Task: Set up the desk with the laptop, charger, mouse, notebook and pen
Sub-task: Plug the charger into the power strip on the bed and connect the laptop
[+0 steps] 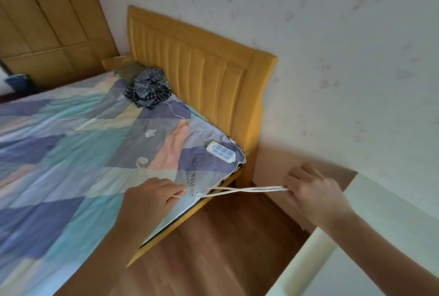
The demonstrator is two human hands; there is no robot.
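Item: white cable (240, 190), presumably the charger's lead. I logged it stretched taut between both hands, in two strands that crossed near the middle, over the gap between bed and desk, at about 6 o'clock in the head view.

Left hand (152, 197): at 7 o'clock, fingers curled round one end of the cable, pinching it above the corner of the bed (71, 153).

Right hand (313, 191): at 4 o'clock, fingers closed on the other end of the cable, knuckles up, just beside the desk's edge.

Power strip (221, 152): white with blue sockets, lying on the quilt at the bed's near corner, about 5 o'clock from the headboard (202, 77). A thin white wire (177, 115) ran from it toward 11 o'clock to a crumpled checked cloth (148, 90). Whether the held cable joined the strip I could not tell.

Desk (370, 236): pale surface at 4 to 5 o'clock; only a corner showed, and nothing stood on that part.

Other fittings: wooden wardrobe (47, 22) at 10 o'clock, wood floor (225, 248) at 6 o'clock, a blue bin (17, 83) at 9 o'clock.

Progress, as I judged it: early. Laptop, mouse, notebook and pen were nowhere in view, and no charger brick showed. The cable was in hand, apparently being straightened or gathered. Left to do: bring it to the desk, plug it in, and lay out every other item.
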